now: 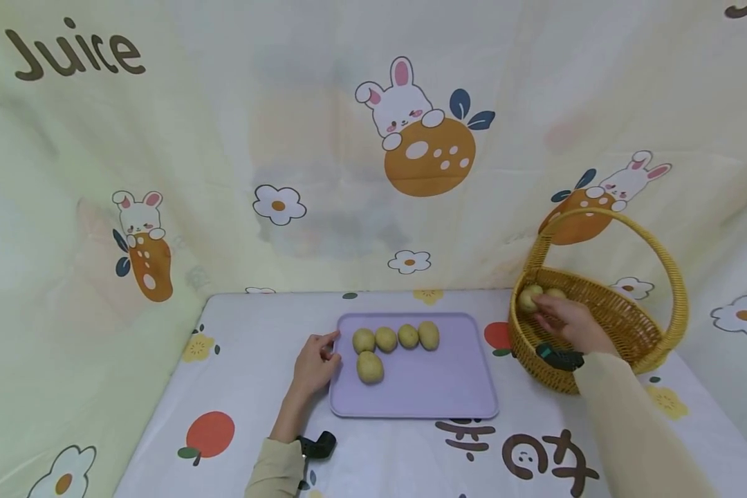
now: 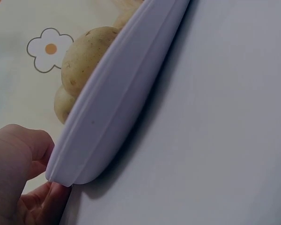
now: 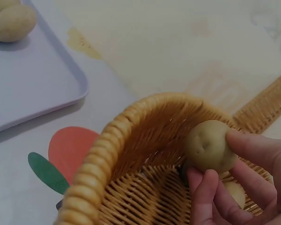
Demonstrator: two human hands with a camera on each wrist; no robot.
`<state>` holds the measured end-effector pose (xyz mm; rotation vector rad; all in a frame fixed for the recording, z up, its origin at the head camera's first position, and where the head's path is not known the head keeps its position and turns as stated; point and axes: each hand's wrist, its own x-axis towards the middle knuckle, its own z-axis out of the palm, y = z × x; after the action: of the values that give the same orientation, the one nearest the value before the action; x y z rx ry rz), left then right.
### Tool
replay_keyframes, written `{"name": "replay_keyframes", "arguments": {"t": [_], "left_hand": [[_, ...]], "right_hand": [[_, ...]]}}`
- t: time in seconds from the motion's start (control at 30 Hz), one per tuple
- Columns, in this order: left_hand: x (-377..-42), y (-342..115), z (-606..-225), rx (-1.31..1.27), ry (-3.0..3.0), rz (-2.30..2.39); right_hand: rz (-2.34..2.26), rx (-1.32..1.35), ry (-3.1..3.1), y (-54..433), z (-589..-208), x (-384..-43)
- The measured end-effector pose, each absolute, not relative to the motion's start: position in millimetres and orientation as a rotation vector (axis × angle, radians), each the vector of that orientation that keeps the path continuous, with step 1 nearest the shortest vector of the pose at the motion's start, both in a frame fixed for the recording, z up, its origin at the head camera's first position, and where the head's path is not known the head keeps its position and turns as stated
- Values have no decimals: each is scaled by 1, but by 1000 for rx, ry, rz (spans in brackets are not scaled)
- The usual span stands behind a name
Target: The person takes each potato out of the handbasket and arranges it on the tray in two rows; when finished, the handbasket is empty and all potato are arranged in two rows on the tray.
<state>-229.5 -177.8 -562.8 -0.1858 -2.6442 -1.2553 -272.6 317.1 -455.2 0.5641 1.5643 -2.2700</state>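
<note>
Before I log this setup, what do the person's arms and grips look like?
Plain beige sleeves on both, left sleeve and right sleeve. Black device at the left wrist; dark wrist unit on the right, with a greenish patch. Left grip and right grip wear no gloves. No cables visible.

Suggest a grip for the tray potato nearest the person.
Pinch the front potato across its left and right flanks, probably from above on the near side: its far end appears to touch another potato, while bare tray surrounds its other sides.
</note>
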Motion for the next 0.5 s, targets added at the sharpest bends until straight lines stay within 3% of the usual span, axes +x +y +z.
{"name": "replay_keyframes", "arguments": {"t": [0.5], "left_hand": [[-231,-179,-566,-199,-2634,-1226]], "right_hand": [[-2309,577,1754,301,-438,-262]]}}
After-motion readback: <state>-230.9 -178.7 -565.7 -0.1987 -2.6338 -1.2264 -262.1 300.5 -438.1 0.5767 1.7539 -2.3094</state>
